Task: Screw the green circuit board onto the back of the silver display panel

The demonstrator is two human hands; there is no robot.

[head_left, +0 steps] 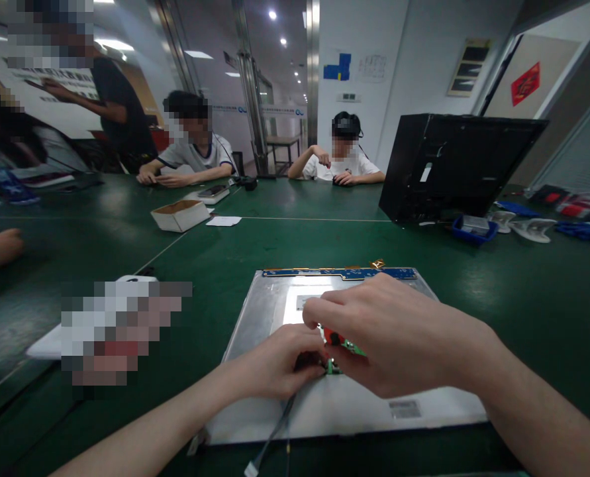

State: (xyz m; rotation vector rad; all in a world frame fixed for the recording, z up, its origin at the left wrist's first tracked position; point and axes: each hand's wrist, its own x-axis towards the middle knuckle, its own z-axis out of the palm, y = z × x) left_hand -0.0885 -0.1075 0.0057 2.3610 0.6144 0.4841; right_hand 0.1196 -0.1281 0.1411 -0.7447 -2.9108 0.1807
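Observation:
A flat display panel (245,411) with a silvery metal back lies in front of me, a blue circuit strip (324,273) along its far edge. My right hand (389,338) is over the panel's middle, fingers curled round a small red and black tool handle (332,336); the tool's tip is hidden. Beneath that hand, parts of a green circuit board (333,366) show. My left hand (285,361) is closed at the board's left end, its fingertips pressed together; what they pinch is hidden. A dark cable (273,434) with a white connector (251,469) runs from under it towards me.
A black monitor (453,165) stands at the back right, beside a blue tray (475,228). An open white box (179,216) and paper (224,221) lie further back on the green table (295,238). Several people are around the table; a partly blurred white object (46,344) lies left.

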